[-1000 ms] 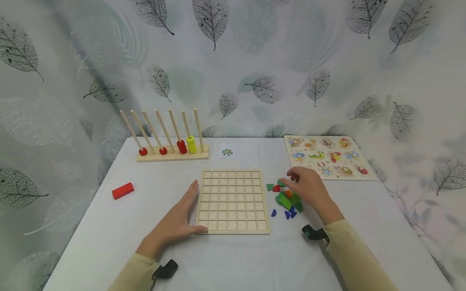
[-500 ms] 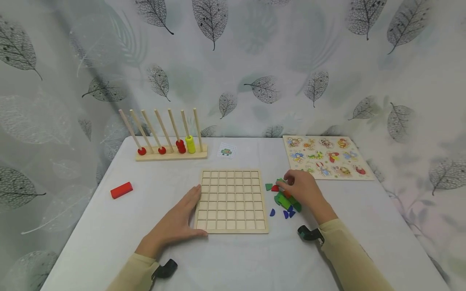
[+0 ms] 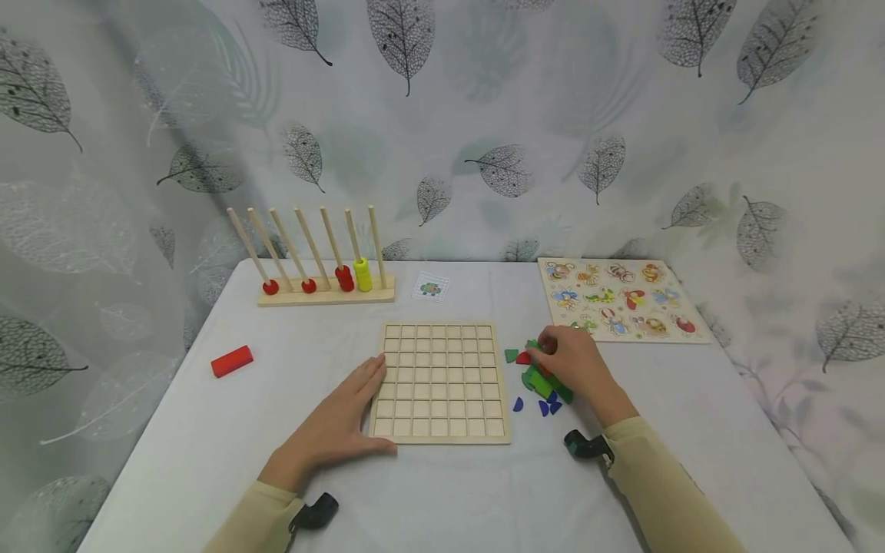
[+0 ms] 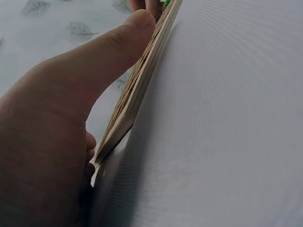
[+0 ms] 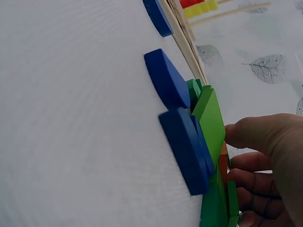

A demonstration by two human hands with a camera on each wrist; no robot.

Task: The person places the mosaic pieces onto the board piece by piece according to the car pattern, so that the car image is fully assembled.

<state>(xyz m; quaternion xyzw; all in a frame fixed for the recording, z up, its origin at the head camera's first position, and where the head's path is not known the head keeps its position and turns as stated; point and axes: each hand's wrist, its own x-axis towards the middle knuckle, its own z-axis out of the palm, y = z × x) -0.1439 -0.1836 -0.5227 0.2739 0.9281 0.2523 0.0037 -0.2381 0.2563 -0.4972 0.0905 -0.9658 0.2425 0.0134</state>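
Observation:
My left hand point(image 3: 335, 421) rests at the near left corner of a wooden grid board point(image 3: 442, 441). Its fingers lie along the left edge, and the thumb point(image 4: 140, 20) reaches over the near edge. Right of the board is a small pile of coloured wooden pieces: green point(image 3: 541, 385), red point(image 3: 523, 358) and dark blue point(image 5: 166, 79). My right hand point(image 3: 577, 362) is down at this pile with bent fingers. In the right wrist view the thumb tip meets a light green piece point(image 5: 213, 116), near an orange piece point(image 5: 223, 163). Whether the fingertips pinch a piece I cannot tell.
A peg rack point(image 3: 328, 298) with red and yellow beads stands at the back left. A small picture card point(image 3: 431, 287) lies behind the board. An insect puzzle board point(image 3: 625, 299) is at the back right, and a red cylinder point(image 3: 232, 361) lies at the left.
My right hand has come lower and slightly left into the pile, its thumb and forefinger drawing closer together. The left hand stays at the board, with its fingertips slightly lower along the edge.

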